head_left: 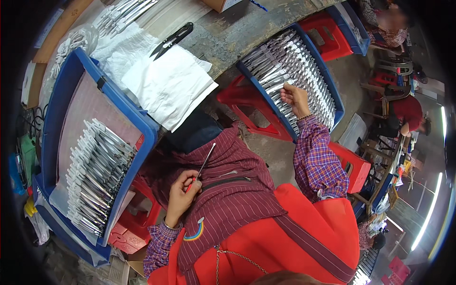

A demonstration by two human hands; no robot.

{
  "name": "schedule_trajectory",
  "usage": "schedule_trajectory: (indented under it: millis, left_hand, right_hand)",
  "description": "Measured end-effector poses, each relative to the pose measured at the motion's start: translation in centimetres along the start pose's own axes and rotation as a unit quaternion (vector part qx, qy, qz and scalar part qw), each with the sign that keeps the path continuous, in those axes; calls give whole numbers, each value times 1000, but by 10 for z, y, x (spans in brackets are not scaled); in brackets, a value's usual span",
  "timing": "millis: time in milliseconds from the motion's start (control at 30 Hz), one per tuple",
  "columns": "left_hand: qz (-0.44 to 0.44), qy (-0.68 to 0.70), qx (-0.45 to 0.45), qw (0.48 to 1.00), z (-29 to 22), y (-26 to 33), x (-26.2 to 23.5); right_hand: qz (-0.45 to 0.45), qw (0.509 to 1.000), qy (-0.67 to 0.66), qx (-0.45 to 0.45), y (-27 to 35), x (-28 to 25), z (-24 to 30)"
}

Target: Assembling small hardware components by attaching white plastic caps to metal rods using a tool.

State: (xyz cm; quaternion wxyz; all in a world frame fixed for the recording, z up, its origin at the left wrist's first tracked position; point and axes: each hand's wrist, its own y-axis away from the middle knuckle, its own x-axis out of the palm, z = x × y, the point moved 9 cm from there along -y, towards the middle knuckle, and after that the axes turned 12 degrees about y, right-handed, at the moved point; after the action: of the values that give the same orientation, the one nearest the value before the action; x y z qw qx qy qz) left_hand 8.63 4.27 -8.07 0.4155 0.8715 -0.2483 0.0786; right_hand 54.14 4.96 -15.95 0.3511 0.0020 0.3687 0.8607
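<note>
My left hand [182, 194], above my lap, is closed around the red handle of a slim metal rod tool [205, 162]. The rod points up and away, with a small pale tip. My right hand [295, 99] reaches over a blue tray [338, 110] at the right, fingers curled and pinched at its contents. Rows of slim silvery metal pieces [304, 57] fill that tray. Whatever the right fingertips hold cannot be made out among them. More slim silvery metal pieces [95, 175] lie stacked in a blue bin [124, 107] at my left.
Black thread snips [173, 40] lie on white cloth [166, 85] upon the worktable [228, 35]. Bundled metal pieces [126, 16] are at the far left. Red stools [254, 111] stand beneath and beside the right tray. Other people [406, 114] sit farther right.
</note>
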Motion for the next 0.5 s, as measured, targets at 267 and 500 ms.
schedule_trajectory:
  millis: [267,500]
  left_hand:
    - [-1,8,9,1000,7,-2,-3]
    - [-2,16,-4,1000,7,-3,-1]
  right_hand:
    - [9,1000,-8,25,-2,-8,0]
    - [24,999,9,37,-4,-9,0]
